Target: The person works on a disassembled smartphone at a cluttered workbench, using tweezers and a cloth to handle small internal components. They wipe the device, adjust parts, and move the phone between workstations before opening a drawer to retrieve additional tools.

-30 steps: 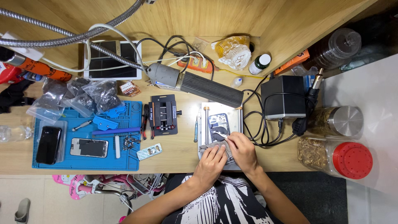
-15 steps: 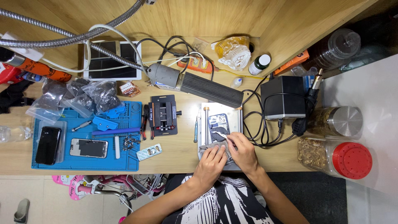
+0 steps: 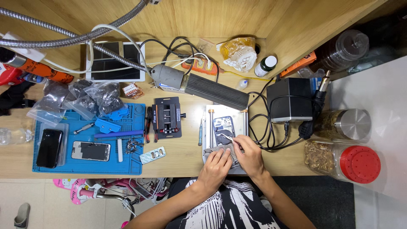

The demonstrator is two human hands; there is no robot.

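While both hands work at the near edge of the desk, the right hand point(image 3: 250, 157) pinches a pair of metal tweezers point(image 3: 229, 138), fingers closed on the handle, tip aimed up and left from them. The left hand point(image 3: 216, 168) lies flat with fingers pressed together on a grey cloth point(image 3: 212, 151), grasping nothing that can be seen; whether it clamps the phone's lower end through the cloth cannot be told.

Just beyond the fingertips lies 1 opened phone body point(image 3: 223, 127), back up, on a metal heating plate point(image 3: 242, 123). Its long axis runs away from the person, straight on from the left fingers. The tweezer tip touches or hangs just over its near half; contact cannot be confirmed. The right hand is the nearer to the exposed part.

Outward, to the left of the fingers: 1 slim screwdriver point(image 3: 200, 132) beside the plate, 1 black clamp fixture point(image 3: 166, 117), then a blue work mat point(image 3: 131, 167) carrying 2 more phones point(image 3: 90, 151). To the right of the fingers: 1 black power unit point(image 3: 290, 99) and 2 jars, 1 with a red lid point(image 3: 360, 164). Well beyond: 1 tablet point(image 3: 112, 61).
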